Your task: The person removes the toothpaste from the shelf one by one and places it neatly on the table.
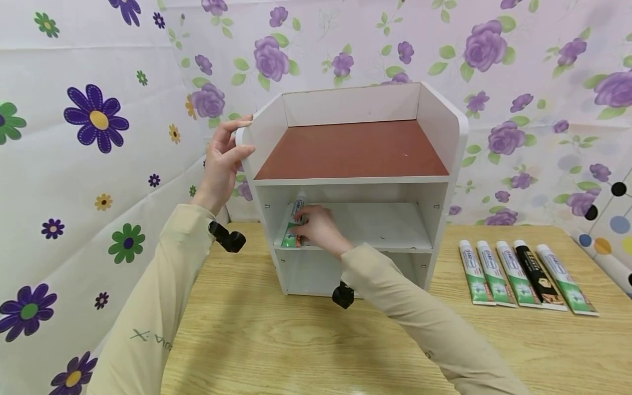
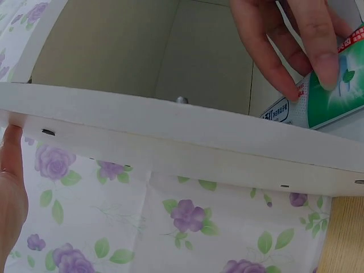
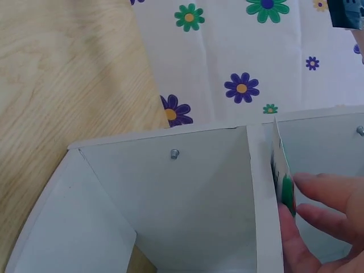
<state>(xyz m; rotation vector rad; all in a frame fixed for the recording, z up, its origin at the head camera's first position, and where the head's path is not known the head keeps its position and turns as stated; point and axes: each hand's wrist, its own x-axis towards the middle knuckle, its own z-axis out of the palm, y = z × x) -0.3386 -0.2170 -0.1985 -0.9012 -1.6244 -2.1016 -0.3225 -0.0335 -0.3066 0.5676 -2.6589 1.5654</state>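
Note:
A white shelf unit [image 1: 353,148] with a reddish-brown top board stands on the table. My left hand [image 1: 221,170] grips the upper front edge of its left side panel [image 1: 261,134], thumb towards the front. Inside the middle compartment, a green-and-white toothpaste tube [image 1: 291,240] lies at the far left of the board, cap end towards the back. My right hand [image 1: 321,225] pinches the tube's right side near its flat end. In the right wrist view the tube [image 3: 280,170] shows edge-on between the fingertips. The left wrist view shows the right hand's fingers [image 2: 327,71] on the tube's green part.
On the table's right lie several more toothpaste tubes in a row: green-and-white ones [image 1: 489,271] and a black one [image 1: 538,271]. Flowered cloth [image 1: 326,49] hangs behind and to the left. Below the middle board [image 1: 380,225] is a lower compartment [image 1: 311,274].

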